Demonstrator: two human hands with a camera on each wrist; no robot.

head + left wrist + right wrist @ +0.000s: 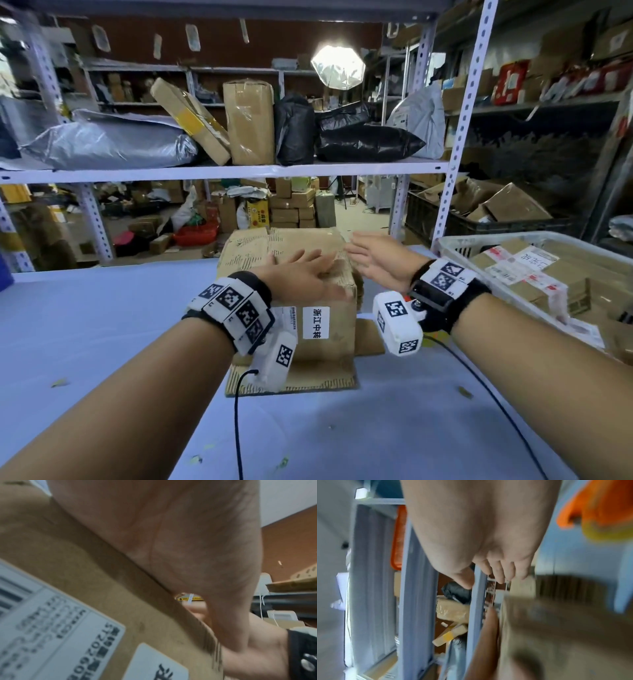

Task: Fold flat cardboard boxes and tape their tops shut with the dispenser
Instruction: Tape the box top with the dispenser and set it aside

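A brown cardboard box [322,329] with white labels stands in the middle of the pale blue table [102,325]. Its lower flaps stick out at the front and right. My left hand [305,274] lies flat on the box top, fingers straight; in the left wrist view the palm [171,540] presses the box [68,568] at its upper edge. My right hand [371,258] hovers open at the box's upper right edge, fingers spread. In the right wrist view, an orange and yellow tape dispenser [599,511] lies on the table beside the box [556,628], behind the right hand [488,534].
A white crate [455,240] of taped parcels stands at the right. A metal shelf [239,169] loaded with bags and boxes runs across behind the table, with an upright post [459,144] near the right hand. Black cables [238,428] trail from both wrists.
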